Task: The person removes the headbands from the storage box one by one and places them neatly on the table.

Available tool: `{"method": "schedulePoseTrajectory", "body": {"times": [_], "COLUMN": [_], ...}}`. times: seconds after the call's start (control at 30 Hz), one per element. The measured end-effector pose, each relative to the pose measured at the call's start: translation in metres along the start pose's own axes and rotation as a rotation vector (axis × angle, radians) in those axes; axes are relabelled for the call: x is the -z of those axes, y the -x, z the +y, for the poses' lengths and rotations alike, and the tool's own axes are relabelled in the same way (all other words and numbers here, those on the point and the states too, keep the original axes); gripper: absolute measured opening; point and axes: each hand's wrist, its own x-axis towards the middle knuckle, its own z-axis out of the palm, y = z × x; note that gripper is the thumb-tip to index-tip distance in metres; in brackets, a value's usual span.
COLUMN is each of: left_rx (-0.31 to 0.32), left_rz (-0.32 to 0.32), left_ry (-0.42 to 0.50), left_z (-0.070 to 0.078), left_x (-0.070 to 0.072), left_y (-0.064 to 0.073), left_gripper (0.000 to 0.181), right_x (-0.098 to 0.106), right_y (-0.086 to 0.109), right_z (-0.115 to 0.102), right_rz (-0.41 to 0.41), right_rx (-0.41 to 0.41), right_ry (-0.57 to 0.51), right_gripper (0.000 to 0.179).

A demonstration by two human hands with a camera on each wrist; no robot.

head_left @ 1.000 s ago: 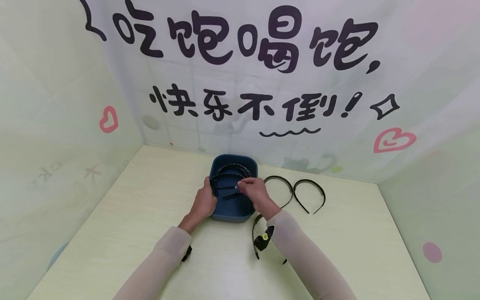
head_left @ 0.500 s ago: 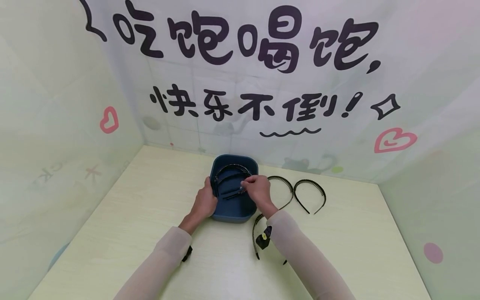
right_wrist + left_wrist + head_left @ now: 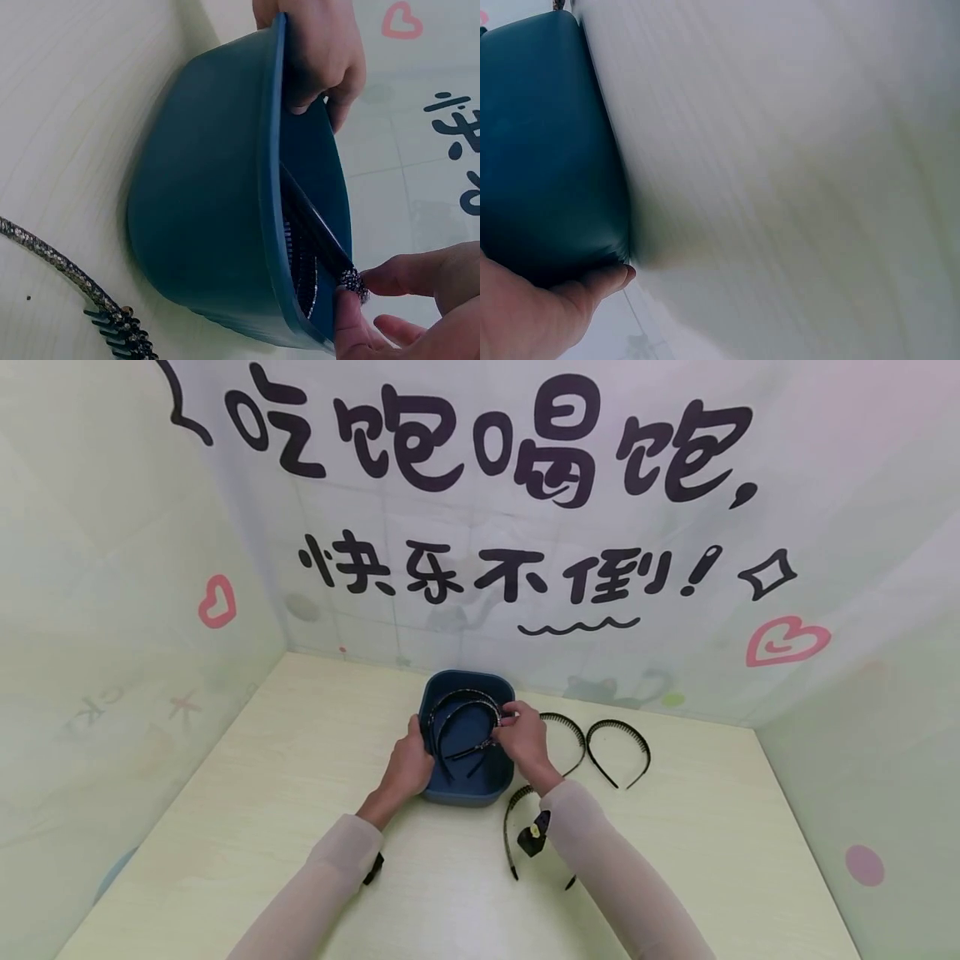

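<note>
My left hand grips the left side of a deep blue plastic bin, its fingers hooked over the rim in the right wrist view. At the bin's right side, my right hand pinches a black headband by its sparkly section, between thumb and fingertips. This headband's arc lies inside the bin's outline in the head view, its ends toward me. Another dark headband lies behind it in the bin, and comb teeth show there in the right wrist view. The bin's wall fills the left wrist view's left side.
Two toothed headbands lie right of the bin: a nearer one partly behind my right hand, and a black one. Another headband with a black bow lies in front, partly under my right forearm. A printed cloth wall rises behind.
The held headband has turned, its ends swinging from pointing left to pointing toward me, and it has come lower into the bin. My right hand shifted slightly right; my left hand stayed put.
</note>
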Motion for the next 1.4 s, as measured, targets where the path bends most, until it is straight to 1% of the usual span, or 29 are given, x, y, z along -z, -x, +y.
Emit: {"method": "schedulePoseTrajectory", "body": {"times": [0.07,0.23,0.43,0.57,0.77,0.93,1.17,1.3,1.4], "left_rx": [0.000,-0.010,-0.009,0.003,0.006,0.013,0.011,-0.009,-0.027], "left_rz": [0.003,0.007,0.008,-0.001,-0.002,0.004,0.045,0.075,0.093], "left_ry": [-0.001,0.009,0.013,0.016,0.002,-0.002,0.065,0.100,0.101], "left_z": [0.000,-0.001,-0.001,-0.001,-0.001,-0.001,0.000,-0.002,-0.003], "left_x": [0.000,0.000,-0.001,-0.002,-0.001,0.000,0.003,0.002,0.000], "left_y": [0.000,0.000,0.000,0.000,0.000,0.000,0.002,0.003,0.002], "left_gripper": [0.071,0.072,0.071,0.071,0.071,0.071,0.071,0.070,0.069], "right_x": [0.002,0.010,0.026,0.043,0.076,0.104,0.137,0.156,0.169], "right_y": [-0.001,-0.005,-0.009,-0.013,-0.023,-0.029,-0.034,-0.033,-0.033], "right_z": [0.001,0.003,0.010,0.019,0.035,0.053,0.083,0.100,0.112], "right_rz": [-0.015,-0.048,-0.099,-0.111,-0.082,-0.053,0.038,0.078,0.104], "right_rx": [-0.027,-0.063,-0.144,-0.176,-0.207,-0.217,-0.251,-0.282,-0.297], "right_ry": [-0.040,-0.105,-0.279,-0.332,-0.349,-0.324,-0.297,-0.274,-0.257], "right_gripper": [0.038,0.027,0.030,0.030,0.033,0.039,0.039,0.041,0.042]}}
